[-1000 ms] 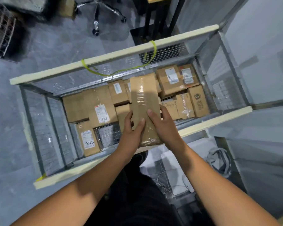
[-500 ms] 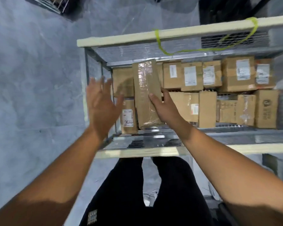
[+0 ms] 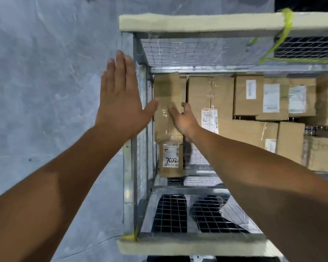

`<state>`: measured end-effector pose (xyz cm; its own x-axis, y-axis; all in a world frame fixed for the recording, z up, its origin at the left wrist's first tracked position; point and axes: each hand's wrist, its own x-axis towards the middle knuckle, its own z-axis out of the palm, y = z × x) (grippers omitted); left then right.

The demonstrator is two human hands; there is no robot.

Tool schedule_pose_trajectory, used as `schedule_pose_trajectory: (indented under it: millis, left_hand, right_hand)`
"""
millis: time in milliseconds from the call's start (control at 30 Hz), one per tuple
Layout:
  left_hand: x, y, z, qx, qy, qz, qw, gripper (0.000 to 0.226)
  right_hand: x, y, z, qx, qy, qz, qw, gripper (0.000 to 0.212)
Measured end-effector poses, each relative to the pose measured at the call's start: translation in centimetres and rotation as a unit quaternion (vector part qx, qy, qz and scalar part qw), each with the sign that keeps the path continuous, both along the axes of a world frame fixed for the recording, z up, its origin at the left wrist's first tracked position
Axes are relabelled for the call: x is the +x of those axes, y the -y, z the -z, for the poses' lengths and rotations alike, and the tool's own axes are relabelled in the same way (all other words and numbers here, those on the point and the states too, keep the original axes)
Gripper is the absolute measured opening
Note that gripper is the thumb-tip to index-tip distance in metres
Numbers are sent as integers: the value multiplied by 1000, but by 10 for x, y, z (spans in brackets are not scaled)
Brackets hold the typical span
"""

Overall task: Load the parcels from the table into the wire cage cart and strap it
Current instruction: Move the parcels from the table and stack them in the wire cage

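Observation:
A long taped cardboard parcel (image 3: 168, 95) lies deep in the left end of the wire cage cart (image 3: 134, 129), against its left mesh wall. My right hand (image 3: 183, 120) reaches down into the cart and grips the parcel's right edge, fingers on top and thumb at the side. My left hand (image 3: 119, 97) hovers flat with straight fingers above the cart's left wall, holding nothing. A yellow-green strap (image 3: 283, 29) hangs over the far padded rail.
Several cardboard parcels with white labels (image 3: 248, 95) fill the cart floor to the right. A small labelled parcel marked 7022 (image 3: 171, 159) stands below the held one. Bare mesh floor (image 3: 199, 159) shows beside it. Grey concrete floor (image 3: 45, 91) lies left of the cart.
The parcel has gone from above the cart down into its left end. My left hand let go of it and lifted open beside the left wall. The view shifted left.

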<state>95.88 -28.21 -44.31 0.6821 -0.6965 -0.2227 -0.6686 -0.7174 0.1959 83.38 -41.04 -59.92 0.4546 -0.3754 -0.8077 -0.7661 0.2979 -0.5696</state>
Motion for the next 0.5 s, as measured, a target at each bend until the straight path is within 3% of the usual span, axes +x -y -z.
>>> schedule_pose_trajectory:
  millis: [267, 500]
  left_hand:
    - [1, -8, 12, -13, 11, 3, 1000, 106]
    - [-20, -9, -22, 37, -25, 38, 998, 101]
  right_hand:
    - [40, -1, 26, 72, 11, 29, 997, 90]
    - [-16, 20, -63, 17, 82, 11, 996, 78]
